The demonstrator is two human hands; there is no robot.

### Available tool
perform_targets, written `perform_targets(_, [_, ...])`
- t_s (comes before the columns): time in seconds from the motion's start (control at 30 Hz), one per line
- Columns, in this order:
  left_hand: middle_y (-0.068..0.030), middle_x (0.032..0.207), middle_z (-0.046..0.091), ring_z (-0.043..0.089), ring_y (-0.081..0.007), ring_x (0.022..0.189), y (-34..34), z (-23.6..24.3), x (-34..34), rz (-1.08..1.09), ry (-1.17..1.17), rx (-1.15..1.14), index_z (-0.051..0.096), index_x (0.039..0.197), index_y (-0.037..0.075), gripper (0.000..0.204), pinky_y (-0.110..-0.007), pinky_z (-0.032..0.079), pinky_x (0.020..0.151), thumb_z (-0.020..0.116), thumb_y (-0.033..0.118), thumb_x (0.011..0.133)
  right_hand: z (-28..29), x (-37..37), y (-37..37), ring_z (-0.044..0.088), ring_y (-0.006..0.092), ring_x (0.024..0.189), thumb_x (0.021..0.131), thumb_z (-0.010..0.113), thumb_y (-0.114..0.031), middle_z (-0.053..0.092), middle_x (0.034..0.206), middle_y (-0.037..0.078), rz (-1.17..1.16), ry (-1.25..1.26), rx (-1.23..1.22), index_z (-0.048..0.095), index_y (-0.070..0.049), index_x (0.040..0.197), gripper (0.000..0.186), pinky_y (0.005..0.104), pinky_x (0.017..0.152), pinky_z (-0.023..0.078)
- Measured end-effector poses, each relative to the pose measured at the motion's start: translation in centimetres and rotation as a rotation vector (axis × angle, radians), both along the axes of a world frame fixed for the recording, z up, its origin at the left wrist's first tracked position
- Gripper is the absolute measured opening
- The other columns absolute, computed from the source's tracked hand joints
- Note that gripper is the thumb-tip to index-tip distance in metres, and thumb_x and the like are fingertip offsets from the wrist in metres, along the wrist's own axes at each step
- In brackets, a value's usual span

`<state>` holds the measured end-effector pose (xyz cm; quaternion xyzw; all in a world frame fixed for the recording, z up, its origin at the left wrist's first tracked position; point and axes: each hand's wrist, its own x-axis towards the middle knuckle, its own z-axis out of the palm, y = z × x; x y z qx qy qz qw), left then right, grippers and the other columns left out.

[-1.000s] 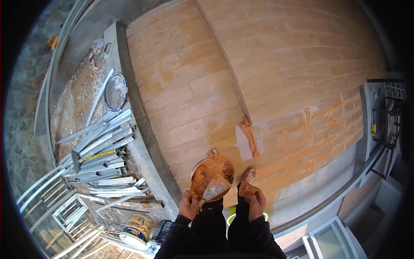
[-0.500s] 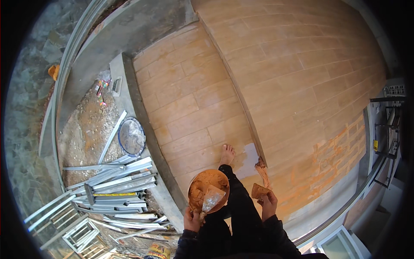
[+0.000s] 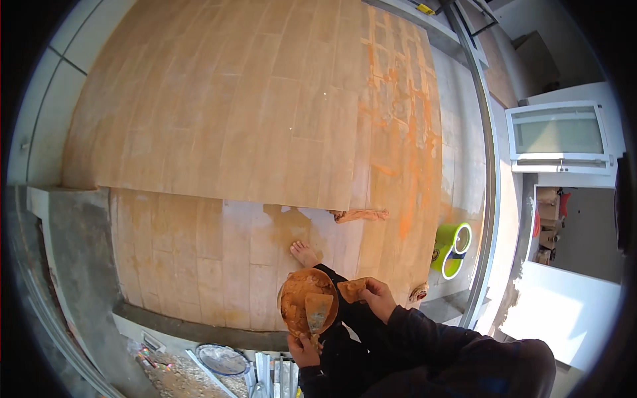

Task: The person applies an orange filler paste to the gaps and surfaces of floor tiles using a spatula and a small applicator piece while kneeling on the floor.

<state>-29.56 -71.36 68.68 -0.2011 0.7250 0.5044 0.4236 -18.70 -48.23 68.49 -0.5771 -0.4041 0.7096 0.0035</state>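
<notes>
My left hand (image 3: 304, 350) is closed at the near side of a round bowl (image 3: 281, 290), gripping its edge together with the handle of a trowel. Orange-brown paste (image 3: 306, 286) fills much of the bowl. The trowel's smeared blade (image 3: 319, 309) lies tilted over the paste. Just right of the bowl, my right hand (image 3: 379, 300) pinches a small flat scraper (image 3: 353, 290) coated in the same orange paste. The scraper is close to the bowl's rim; whether they touch I cannot tell.
My bare foot (image 3: 304, 254) stands on tiles beside a raised tiled step (image 3: 265, 192). An orange-stained cloth (image 3: 361, 215) lies at its corner. A green bucket (image 3: 446, 249) stands right, near a metal rail (image 3: 490, 166). Orange smears (image 3: 405, 132) mark the far-right tiles. A concrete curb (image 3: 199, 330) runs along the near left.
The view has swung to the right, bringing the green bucket and white cabinet into sight. My right hand has brought the scraper up closer to the bowl. My left hand keeps its grip.
</notes>
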Motion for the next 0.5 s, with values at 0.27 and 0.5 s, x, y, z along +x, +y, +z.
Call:
perform_targets(0.27, [-0.0129,0.073,0.066,0.061,-0.018,0.047,3.4,4.4,0.3,-0.575,-0.069,-0.114,0.046,0.102,0.004,0.016,-0.029,0.046,0.04,0.048,0.02,0.107,4.1,11.8,-0.1,0.067,0.0082,0.092,0.097,0.058,-0.002,0.072,0.102,0.002,-0.362,0.0,0.147,0.065,0.001,0.117,0.021,0.0254,0.079,0.054])
perform_targets(0.5, [-0.0175,0.078,0.069,0.062,-0.0218,0.047,16.4,7.0,4.0,-0.73,-0.048,-0.094,0.045,0.11,0.01,0.014,-0.034,0.049,0.039,0.048,0.024,0.109,7.9,28.8,8.6,0.066,0.008,0.083,0.094,0.055,0.001,0.072,0.095,0.003,-0.701,-0.096,0.295,0.066,0.002,0.113,0.022,0.0255,0.072,0.053])
